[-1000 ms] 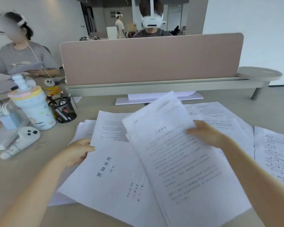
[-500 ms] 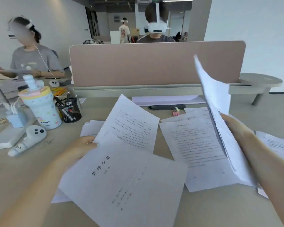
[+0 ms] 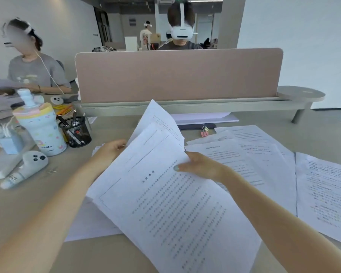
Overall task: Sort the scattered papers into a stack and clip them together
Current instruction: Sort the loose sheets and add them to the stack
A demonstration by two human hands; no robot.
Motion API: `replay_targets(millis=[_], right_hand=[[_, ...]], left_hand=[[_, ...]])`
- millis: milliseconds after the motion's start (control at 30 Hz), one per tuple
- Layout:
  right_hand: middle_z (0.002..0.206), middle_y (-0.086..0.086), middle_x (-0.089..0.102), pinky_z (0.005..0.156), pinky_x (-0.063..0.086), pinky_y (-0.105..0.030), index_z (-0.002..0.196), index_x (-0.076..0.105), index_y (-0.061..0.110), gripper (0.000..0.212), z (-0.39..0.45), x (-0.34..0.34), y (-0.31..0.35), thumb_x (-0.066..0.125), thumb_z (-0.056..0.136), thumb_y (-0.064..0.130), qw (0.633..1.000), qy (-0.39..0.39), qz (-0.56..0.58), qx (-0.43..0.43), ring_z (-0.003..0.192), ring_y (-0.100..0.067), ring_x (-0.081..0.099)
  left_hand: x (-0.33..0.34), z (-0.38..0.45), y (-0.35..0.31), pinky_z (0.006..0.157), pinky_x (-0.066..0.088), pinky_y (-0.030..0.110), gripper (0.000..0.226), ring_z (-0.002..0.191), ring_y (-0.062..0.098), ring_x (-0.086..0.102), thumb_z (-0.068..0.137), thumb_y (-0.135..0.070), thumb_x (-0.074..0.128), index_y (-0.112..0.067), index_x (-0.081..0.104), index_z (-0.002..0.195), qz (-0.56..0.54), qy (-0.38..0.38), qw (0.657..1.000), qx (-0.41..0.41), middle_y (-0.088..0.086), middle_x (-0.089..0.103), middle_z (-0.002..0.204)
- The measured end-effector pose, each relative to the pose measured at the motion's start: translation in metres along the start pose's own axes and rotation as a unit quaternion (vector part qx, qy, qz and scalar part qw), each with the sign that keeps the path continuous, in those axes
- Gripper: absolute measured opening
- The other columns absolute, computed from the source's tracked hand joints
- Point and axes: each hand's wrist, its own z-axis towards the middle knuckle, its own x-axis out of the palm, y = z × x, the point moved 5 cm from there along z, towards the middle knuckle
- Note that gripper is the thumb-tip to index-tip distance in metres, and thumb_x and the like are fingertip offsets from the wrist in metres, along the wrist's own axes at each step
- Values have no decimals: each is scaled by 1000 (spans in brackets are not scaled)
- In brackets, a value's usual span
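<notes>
A beige desk (image 3: 313, 133) is shown, bounded at the far edge by a pink divider panel (image 3: 177, 73). Loose printed sheets (image 3: 268, 154) are spread flat over the right half of the desk, overlapping one another. A gathered sheaf of papers (image 3: 165, 194) is held tilted above the desk at centre. Its left edge is gripped by the left hand (image 3: 108, 150), fingers curled around the pages. Its right edge is pinched by the right hand (image 3: 201, 166), thumb laid on the top page, the other fingers hidden beneath. A pastel bottle (image 3: 40, 129) and a mesh pen cup (image 3: 76, 133) stand at left. A small pink binder clip (image 3: 204, 133) lies beyond the sheets, near the divider.
</notes>
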Motion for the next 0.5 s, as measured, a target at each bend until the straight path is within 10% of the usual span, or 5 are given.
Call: replay_targets(millis=[100, 267, 400, 500], right_hand=[[115, 7, 69, 94, 51, -34, 122, 59, 25, 33, -1, 1, 3, 64, 88, 27, 1000, 15, 12, -9, 105, -13, 66], [94, -2, 75, 78, 57, -35, 101, 68, 14, 14, -4, -25, 0, 64, 87, 13, 980, -89, 171, -52, 84, -19, 72], [91, -11, 67, 85, 53, -44, 99, 62, 4, 13, 4, -56, -38, 61, 87, 1, 910, -308, 274, 43, 79, -26, 63], [100, -20, 59, 90, 48, -51, 83, 60, 4, 13, 16, -34, -53, 55, 87, -7, 909, -290, 279, 108, 83, -30, 57]], left_hand=[[-5, -5, -2, 68, 34, 29, 27, 71, 15, 52, 82, -37, 58, -12, 66, 88, -31, -9, 999, 5, -2, 63, 76], [-27, -17, 42, 60, 46, 22, 22, 70, 12, 56, 97, -6, 42, -6, 62, 106, -139, -65, 983, -96, -5, 73, 83], [-30, -48, 93, 53, 52, 21, 23, 62, 14, 69, 93, 0, 45, -2, 64, 107, -145, 32, 965, -217, 8, 74, 86], [-22, -61, 103, 67, 52, 31, 29, 80, 22, 69, 93, -8, 46, -3, 65, 113, -175, 89, 951, -240, 11, 73, 101]])
